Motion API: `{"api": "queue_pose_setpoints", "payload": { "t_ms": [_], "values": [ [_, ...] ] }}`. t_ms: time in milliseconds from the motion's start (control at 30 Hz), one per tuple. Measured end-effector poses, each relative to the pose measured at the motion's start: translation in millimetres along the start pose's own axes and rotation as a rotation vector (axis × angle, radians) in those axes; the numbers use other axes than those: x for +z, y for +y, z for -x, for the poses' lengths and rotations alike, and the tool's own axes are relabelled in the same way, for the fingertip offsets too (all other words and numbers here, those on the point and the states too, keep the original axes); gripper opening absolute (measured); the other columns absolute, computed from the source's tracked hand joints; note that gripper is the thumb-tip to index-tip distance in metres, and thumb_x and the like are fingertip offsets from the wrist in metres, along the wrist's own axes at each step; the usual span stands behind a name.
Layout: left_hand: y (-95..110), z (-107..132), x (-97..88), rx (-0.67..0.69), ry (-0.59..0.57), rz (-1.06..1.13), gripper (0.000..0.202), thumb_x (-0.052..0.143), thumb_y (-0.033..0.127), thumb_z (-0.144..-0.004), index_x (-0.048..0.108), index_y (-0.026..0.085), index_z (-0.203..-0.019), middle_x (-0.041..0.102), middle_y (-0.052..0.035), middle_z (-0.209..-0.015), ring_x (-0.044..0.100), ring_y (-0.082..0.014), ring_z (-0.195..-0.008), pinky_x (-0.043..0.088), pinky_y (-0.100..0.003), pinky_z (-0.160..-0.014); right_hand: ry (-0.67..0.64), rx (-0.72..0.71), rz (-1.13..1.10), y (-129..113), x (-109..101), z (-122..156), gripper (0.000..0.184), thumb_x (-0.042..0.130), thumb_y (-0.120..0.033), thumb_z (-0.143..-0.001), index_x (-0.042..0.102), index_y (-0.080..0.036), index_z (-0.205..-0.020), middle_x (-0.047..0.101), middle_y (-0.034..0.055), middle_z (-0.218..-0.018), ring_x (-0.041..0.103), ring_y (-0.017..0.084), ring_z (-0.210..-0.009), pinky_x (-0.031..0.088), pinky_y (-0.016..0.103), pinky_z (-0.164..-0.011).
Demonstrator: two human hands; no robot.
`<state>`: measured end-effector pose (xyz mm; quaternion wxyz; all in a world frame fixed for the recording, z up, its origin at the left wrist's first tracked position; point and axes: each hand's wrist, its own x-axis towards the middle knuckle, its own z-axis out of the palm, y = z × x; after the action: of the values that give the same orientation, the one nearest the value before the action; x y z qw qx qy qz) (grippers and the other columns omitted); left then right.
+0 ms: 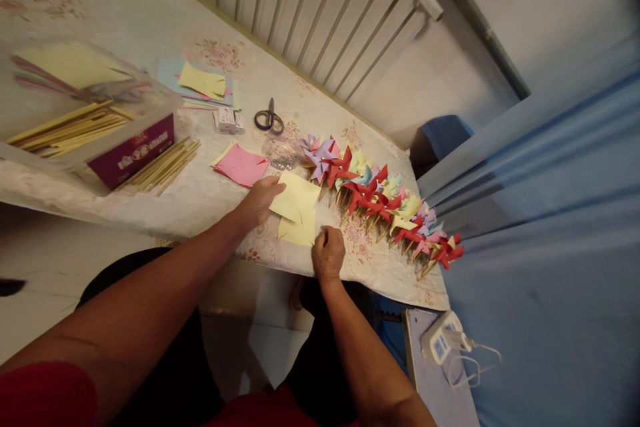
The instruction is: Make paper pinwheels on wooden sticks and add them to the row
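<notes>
A yellow paper square [299, 208] with cut flaps lies near the table's front edge. My left hand [260, 199] pinches its left flap and lifts it a little. My right hand [329, 252] is closed at the paper's lower right corner, fingers pressed together on the edge. A pink paper square [242, 165] lies just left of my left hand. To the right, a long row of finished paper pinwheels [385, 203] on wooden sticks runs along the table edge.
Scissors [269, 119], a small box [229, 120] and a stack of coloured paper [203, 83] lie farther back. Wooden sticks [163, 165] and a purple box [133, 153] sit at left. A white power strip [444, 341] rests on a low surface at lower right.
</notes>
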<state>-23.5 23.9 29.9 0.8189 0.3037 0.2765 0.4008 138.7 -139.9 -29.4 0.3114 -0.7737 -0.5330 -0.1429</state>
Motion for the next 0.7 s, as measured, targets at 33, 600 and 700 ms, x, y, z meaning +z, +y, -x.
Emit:
{"api": "queue_pose_setpoints", "payload": {
  "t_ms": [33, 600, 700],
  "values": [
    [-0.8, -0.4, -0.2, -0.002, 0.013, 0.012, 0.011, 0.067, 0.014, -0.069, 0.063, 0.012, -0.079, 0.067, -0.0012, -0.063, 0.063, -0.0146, -0.056, 0.050, -0.024, -0.059, 0.001, 0.001, 0.001, -0.1, 0.1, 0.1, 0.023, 0.044, -0.011, -0.088, 0.065, -0.016, -0.097, 0.062, 0.0079, -0.088, 0.057, 0.021, -0.087, 0.048, 0.033, -0.082],
    [-10.1, -11.5, -15.0, -0.197, -0.029, 0.307, 0.032, 0.062, 0.004, -0.077, 0.067, 0.007, -0.109, 0.076, -0.0141, -0.092, 0.074, -0.0257, -0.088, 0.059, -0.036, -0.079, -0.002, -0.012, 0.014, 1.1, 2.2, 0.8, 0.020, 0.045, -0.012, -0.088, 0.064, -0.016, -0.095, 0.062, 0.0080, -0.087, 0.056, 0.021, -0.087, 0.047, 0.033, -0.082],
    [-6.8, -8.4, -12.7, -0.235, 0.000, 0.313, 0.033, 0.059, 0.004, -0.080, 0.067, 0.008, -0.112, 0.077, -0.0140, -0.094, 0.074, -0.0255, -0.090, 0.060, -0.036, -0.079, -0.006, -0.010, 0.011, 0.6, 2.0, 0.8, 0.021, 0.045, -0.013, -0.088, 0.064, -0.016, -0.095, 0.062, 0.0083, -0.088, 0.056, 0.022, -0.087, 0.047, 0.033, -0.082]
  ]
}}
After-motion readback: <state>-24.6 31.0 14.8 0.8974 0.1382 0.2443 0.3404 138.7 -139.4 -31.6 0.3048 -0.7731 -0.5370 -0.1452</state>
